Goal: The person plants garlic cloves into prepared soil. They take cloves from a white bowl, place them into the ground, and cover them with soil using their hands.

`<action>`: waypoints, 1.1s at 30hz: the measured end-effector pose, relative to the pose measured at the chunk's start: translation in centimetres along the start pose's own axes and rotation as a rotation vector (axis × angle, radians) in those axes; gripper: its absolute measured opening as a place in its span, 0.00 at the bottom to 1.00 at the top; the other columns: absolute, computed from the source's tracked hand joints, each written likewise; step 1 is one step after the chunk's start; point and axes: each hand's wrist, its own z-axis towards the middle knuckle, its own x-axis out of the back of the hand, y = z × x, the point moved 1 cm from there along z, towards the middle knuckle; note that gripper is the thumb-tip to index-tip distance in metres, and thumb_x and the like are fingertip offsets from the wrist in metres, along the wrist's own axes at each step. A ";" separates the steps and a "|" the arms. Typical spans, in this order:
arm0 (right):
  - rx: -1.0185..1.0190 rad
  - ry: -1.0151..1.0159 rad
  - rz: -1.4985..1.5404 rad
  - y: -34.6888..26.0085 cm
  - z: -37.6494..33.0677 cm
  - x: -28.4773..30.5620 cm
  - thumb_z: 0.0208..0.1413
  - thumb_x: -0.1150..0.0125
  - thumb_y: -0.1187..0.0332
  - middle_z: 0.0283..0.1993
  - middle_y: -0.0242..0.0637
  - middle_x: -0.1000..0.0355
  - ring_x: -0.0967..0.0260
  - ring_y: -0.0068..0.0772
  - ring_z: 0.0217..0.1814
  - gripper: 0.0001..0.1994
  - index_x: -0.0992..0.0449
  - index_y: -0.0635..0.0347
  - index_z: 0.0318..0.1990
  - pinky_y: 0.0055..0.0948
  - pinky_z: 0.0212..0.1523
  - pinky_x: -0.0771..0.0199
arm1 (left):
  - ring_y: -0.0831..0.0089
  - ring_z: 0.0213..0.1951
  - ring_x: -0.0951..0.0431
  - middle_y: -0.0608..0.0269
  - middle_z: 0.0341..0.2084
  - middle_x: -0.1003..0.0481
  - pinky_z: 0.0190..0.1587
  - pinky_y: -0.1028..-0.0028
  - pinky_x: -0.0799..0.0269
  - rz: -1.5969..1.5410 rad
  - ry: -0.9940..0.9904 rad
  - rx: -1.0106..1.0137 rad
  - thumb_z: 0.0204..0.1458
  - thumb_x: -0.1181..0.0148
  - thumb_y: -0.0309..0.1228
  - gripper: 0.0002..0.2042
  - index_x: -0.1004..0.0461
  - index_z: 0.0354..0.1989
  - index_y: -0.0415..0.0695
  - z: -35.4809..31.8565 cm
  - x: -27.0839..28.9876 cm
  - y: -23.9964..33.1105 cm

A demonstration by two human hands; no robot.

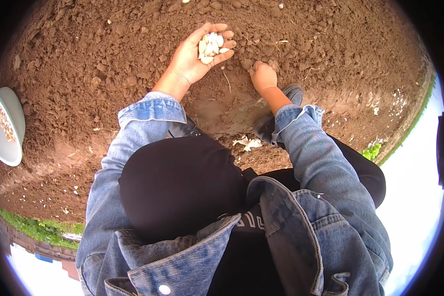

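My left hand (pixel 186 61) is cupped palm up above the soil, its curled fingers cradling a small heap of pale garlic cloves (pixel 210 46). To its right, my right hand (pixel 264 76) reaches down to the loose brown soil (pixel 301 54). Its fingers are drawn together and pressed at the dirt, and their tips are partly hidden among the clods. Whether something small sits between them, I cannot make out.
A pale blue basin (pixel 18 111) with more cloves inside stands on the soil at the far left. My dark shoes (pixel 293 93) rest between my arms. White dry peelings (pixel 248 143) lie near my feet. Green plants (pixel 34 224) edge the ground.
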 end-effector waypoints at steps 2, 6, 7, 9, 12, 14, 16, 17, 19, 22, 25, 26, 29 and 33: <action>-0.001 -0.031 0.023 -0.1 0.0 0.1 0.54 0.39 0.56 0.39 0.47 0.23 0.24 0.50 0.43 0.14 0.24 0.60 0.34 0.44 0.45 0.25 | 0.60 0.49 0.21 0.52 0.48 0.24 0.49 0.62 0.20 -0.015 -0.006 -0.008 0.65 0.56 0.43 0.20 0.28 0.52 0.40 -0.2 0.0 0.0; 0.087 -0.266 0.026 -1.1 0.9 5.5 0.53 0.38 0.55 0.36 0.45 0.22 0.24 0.49 0.41 0.15 0.23 0.59 0.34 0.42 0.44 0.25 | 0.58 0.49 0.22 0.50 0.49 0.25 0.50 0.60 0.21 -0.018 -0.021 -0.028 0.65 0.55 0.43 0.21 0.29 0.53 0.39 -0.1 0.0 0.0; 0.060 -0.269 0.256 -1.7 0.7 8.0 0.52 0.37 0.53 0.33 0.42 0.23 0.25 0.43 0.37 0.17 0.23 0.60 0.33 0.38 0.42 0.25 | 0.57 0.49 0.22 0.49 0.50 0.25 0.50 0.59 0.21 -0.036 -0.054 -0.030 0.65 0.56 0.44 0.21 0.29 0.53 0.39 0.2 0.2 -0.1; 0.086 -0.303 0.938 -3.8 -0.3 11.2 0.59 0.41 0.53 0.33 0.32 0.26 0.31 0.26 0.30 0.17 0.24 0.60 0.36 0.29 0.34 0.29 | 0.56 0.49 0.22 0.50 0.48 0.24 0.50 0.58 0.21 -0.054 -0.026 -0.032 0.65 0.57 0.43 0.21 0.29 0.52 0.38 0.3 -0.4 -0.3; 0.084 -0.526 1.469 -6.8 -1.5 12.8 0.64 0.46 0.54 0.36 0.27 0.28 0.35 0.17 0.31 0.16 0.24 0.57 0.43 0.21 0.33 0.33 | 0.58 0.47 0.21 0.51 0.46 0.23 0.49 0.59 0.21 -0.107 -0.091 -0.043 0.65 0.57 0.43 0.20 0.28 0.49 0.38 0.7 -1.0 -0.3; 0.022 -0.562 1.501 -6.7 -1.4 12.5 0.63 0.45 0.53 0.37 0.25 0.29 0.34 0.18 0.34 0.17 0.24 0.56 0.50 0.22 0.37 0.32 | 0.59 0.46 0.21 0.51 0.46 0.23 0.48 0.60 0.20 -0.071 -0.075 -0.073 0.65 0.57 0.43 0.20 0.27 0.48 0.38 1.0 -0.7 -0.4; -0.026 -0.637 1.569 -6.9 -2.2 12.8 0.63 0.44 0.53 0.37 0.25 0.29 0.34 0.18 0.35 0.19 0.25 0.55 0.53 0.22 0.38 0.32 | 0.63 0.43 0.20 0.53 0.44 0.23 0.47 0.61 0.20 -0.070 -0.065 -0.061 0.65 0.56 0.43 0.19 0.27 0.46 0.39 1.1 -0.7 -0.5; -0.022 -0.664 1.615 -6.8 -2.1 12.4 0.63 0.44 0.55 0.39 0.25 0.28 0.34 0.19 0.35 0.18 0.25 0.56 0.54 0.23 0.39 0.32 | 0.64 0.42 0.20 0.53 0.44 0.23 0.47 0.61 0.20 -0.069 -0.074 -0.058 0.65 0.56 0.43 0.19 0.27 0.46 0.39 1.3 -0.5 -0.6; -0.039 -0.695 1.740 -6.7 -2.0 11.4 0.63 0.44 0.58 0.40 0.26 0.28 0.34 0.19 0.35 0.16 0.25 0.57 0.52 0.23 0.38 0.32 | 0.66 0.41 0.20 0.54 0.43 0.23 0.46 0.62 0.20 -0.041 -0.062 -0.061 0.64 0.55 0.42 0.18 0.27 0.45 0.40 1.4 -0.6 -0.7; -0.013 -0.719 1.825 -6.0 -1.6 10.4 0.63 0.44 0.63 0.42 0.28 0.27 0.31 0.22 0.37 0.13 0.25 0.59 0.49 0.25 0.39 0.29 | 0.65 0.43 0.20 0.55 0.44 0.23 0.44 0.64 0.20 -0.115 -0.121 -0.004 0.64 0.55 0.42 0.17 0.27 0.45 0.40 1.4 -0.4 -0.9; -0.011 -0.612 1.859 -5.0 -1.3 10.3 0.63 0.44 0.65 0.42 0.32 0.26 0.28 0.27 0.41 0.10 0.25 0.62 0.46 0.30 0.43 0.26 | 0.65 0.45 0.20 0.56 0.45 0.22 0.42 0.68 0.20 -0.027 -0.020 -0.010 0.64 0.54 0.43 0.17 0.26 0.45 0.42 1.7 -1.3 -1.1; -0.019 -0.555 1.869 -4.7 -1.1 10.4 0.62 0.44 0.66 0.42 0.34 0.26 0.27 0.29 0.42 0.10 0.26 0.62 0.44 0.31 0.44 0.24 | 0.65 0.45 0.21 0.56 0.45 0.22 0.41 0.69 0.20 -0.044 -0.049 -0.008 0.64 0.53 0.43 0.17 0.26 0.46 0.42 1.9 -1.2 -1.1; 0.012 -0.277 1.905 -4.1 -1.0 12.4 0.63 0.46 0.67 0.47 0.51 0.25 0.25 0.41 0.48 0.09 0.27 0.65 0.43 0.35 0.47 0.22 | 0.65 0.44 0.21 0.55 0.46 0.22 0.35 0.72 0.23 -0.057 -0.044 -0.005 0.63 0.51 0.43 0.17 0.26 0.46 0.42 2.2 -0.3 -0.8; -0.108 0.004 1.778 1.6 1.0 12.2 0.63 0.45 0.67 0.42 0.44 0.23 0.26 0.28 0.36 0.08 0.27 0.62 0.41 0.25 0.38 0.25 | 0.65 0.42 0.22 0.54 0.47 0.23 0.31 0.76 0.26 -0.043 0.005 0.019 0.61 0.48 0.42 0.16 0.25 0.45 0.41 2.2 -0.5 -1.1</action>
